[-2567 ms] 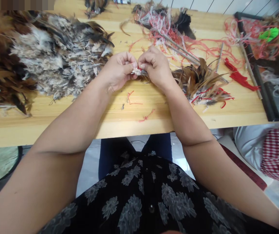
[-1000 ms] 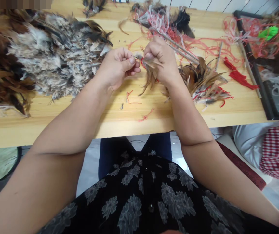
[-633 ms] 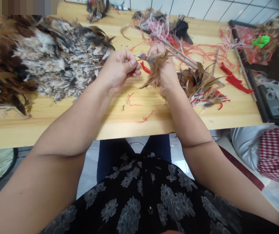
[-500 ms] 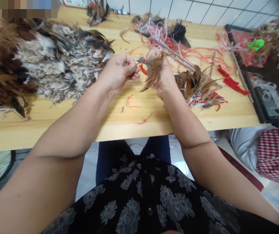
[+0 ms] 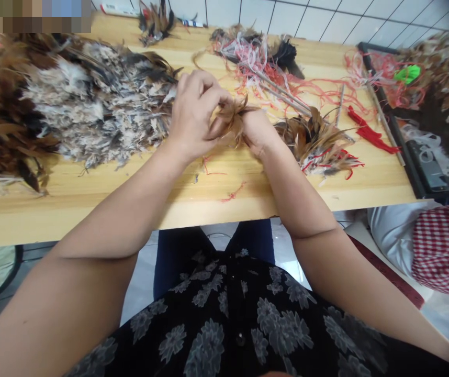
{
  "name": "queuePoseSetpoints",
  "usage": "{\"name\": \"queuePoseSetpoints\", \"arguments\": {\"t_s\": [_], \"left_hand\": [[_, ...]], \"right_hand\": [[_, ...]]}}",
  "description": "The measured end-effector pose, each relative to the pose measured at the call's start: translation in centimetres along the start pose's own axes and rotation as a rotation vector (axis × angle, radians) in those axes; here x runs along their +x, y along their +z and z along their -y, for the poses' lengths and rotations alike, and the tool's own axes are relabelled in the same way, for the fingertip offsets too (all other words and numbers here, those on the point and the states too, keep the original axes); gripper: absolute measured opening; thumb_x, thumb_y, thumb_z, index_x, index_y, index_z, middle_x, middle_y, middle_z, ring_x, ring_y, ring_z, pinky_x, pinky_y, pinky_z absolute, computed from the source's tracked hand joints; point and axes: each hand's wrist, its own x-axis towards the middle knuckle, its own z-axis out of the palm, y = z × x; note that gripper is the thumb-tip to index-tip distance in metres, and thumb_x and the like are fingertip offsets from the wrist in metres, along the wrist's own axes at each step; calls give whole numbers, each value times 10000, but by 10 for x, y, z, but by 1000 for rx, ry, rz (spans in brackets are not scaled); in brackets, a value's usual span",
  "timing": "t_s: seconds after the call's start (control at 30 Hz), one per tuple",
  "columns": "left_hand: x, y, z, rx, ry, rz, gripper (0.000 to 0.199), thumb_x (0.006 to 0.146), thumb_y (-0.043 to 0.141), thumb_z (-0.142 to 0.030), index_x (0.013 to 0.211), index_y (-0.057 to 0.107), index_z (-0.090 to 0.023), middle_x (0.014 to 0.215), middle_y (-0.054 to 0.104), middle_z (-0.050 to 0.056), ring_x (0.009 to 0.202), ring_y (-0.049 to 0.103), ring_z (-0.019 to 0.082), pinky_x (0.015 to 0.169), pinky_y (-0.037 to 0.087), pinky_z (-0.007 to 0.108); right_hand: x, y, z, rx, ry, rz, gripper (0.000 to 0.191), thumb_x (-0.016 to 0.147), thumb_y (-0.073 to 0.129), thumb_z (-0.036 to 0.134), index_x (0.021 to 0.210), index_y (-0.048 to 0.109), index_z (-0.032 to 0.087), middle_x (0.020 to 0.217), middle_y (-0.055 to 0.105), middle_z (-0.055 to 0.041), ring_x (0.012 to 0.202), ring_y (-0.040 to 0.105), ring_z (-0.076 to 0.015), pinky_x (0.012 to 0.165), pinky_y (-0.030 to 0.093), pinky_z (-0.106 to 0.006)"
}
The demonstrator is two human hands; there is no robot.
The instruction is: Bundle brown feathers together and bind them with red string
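Observation:
Between my hands is a small bunch of brown feathers above the wooden table. My left hand curls around its left side, with thumb and fingers closed on the feather tips. My right hand holds the bunch from the right; its fingertips are mostly hidden behind the feathers. Left of my hands lies a big heap of grey-white feathers. Just right of my right wrist rests a pile of brown feather bunches with red ties.
Pink and white strings and thin sticks lie behind my hands. Red strips sit at the right, beside a black-framed tray with feathers and a phone. Red thread scraps lie near the table's front edge.
My left hand has moved right and closed around the feather bunch. My right hand has turned and lowered slightly. The red thread seen between the hands is now hidden.

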Motion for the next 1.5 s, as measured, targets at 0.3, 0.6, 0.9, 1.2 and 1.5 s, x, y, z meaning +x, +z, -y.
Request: {"name": "queuePoseSetpoints", "arguments": {"t_s": [0.3, 0.6, 0.9, 1.2, 1.5], "left_hand": [[10, -2, 14, -100, -356, 46, 461, 878, 770, -786, 906, 625, -349, 989, 799, 24, 1150, 699, 317, 1034, 570, 517], [10, 2, 10, -393, -510, 21, 484, 663, 916, -678, 845, 621, -340, 865, 760, -26, 1043, 705, 280, 922, 559, 454], [8, 1, 15, -328, -417, 112, 569, 720, 927, -821, 871, 672, -335, 925, 812, 11, 1152, 747, 332, 933, 581, 485], [9, 0, 22, -431, -437, 154, 576, 694, 1001, -794, 891, 704, -342, 962, 822, 24, 1110, 774, 350, 940, 598, 522], [8, 19, 58, -292, -320, 92, 601, 860, 960, -804, 958, 667, -289, 841, 714, 33, 1025, 759, 322, 895, 588, 466]], "right_hand": [[-24, -24, 42, 557, 369, 15, 292, 1033, 719, 187, 848, 502, 250, 652, 371, 102, 557, 230, -90, 569, 131, -265], [-11, -19, 16, 159, 112, 93, 433, 1040, 889, 585, 1004, 665, 217, 826, 590, 63, 769, 480, -96, 817, 468, -273], [-5, -16, 2, -171, 19, 70, 126, 1131, 735, 240, 1016, 727, 188, 892, 661, 30, 878, 618, -143, 965, 538, -314], [-5, -13, 6, -309, 19, 23, 127, 1158, 650, 223, 1040, 696, 218, 946, 711, -9, 975, 691, -189, 974, 566, -314], [-19, -17, 36, -626, 62, 14, 263, 1170, 548, 108, 1301, 755, 204, 1463, 769, -132, 1358, 687, -280, 1219, 559, -433]]}}
